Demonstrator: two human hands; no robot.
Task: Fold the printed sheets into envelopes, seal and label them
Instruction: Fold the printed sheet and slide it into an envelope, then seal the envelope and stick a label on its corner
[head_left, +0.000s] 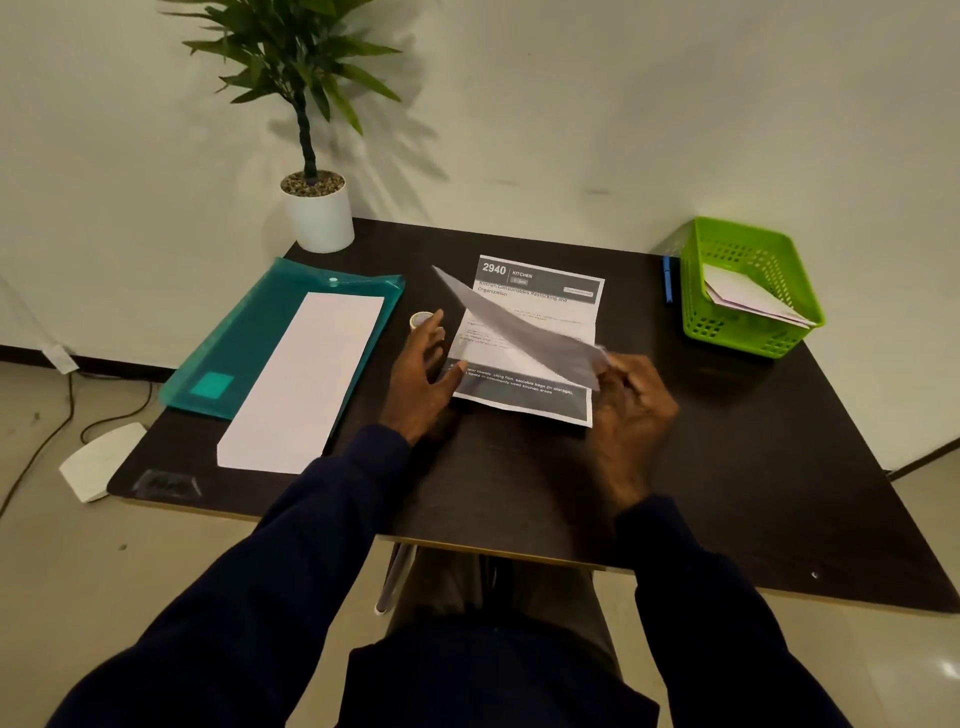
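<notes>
My right grip (621, 384) pinches a folded sheet (519, 332) lifted above the printed sheet (540, 312) lying mid-worktop (727, 467), while my left grip (423, 369), released, presses that sheet's left edge.

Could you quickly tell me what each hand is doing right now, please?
Left hand: open, fingers spread beside the printed sheet.
Right hand: grip closed on a lifted sheet.

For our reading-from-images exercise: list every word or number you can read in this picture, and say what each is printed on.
"2940": dark header of the printed sheet lying on the table.
"KITCHEN": same header, right of the number.
"Kitchen Consumables Restocking and Organization": title line below the header, partly covered by the lifted paper.
Body text, small header tags and the bottom dark band: too small or blurred to read reliably.
Nothing else carries readable text.
</notes>
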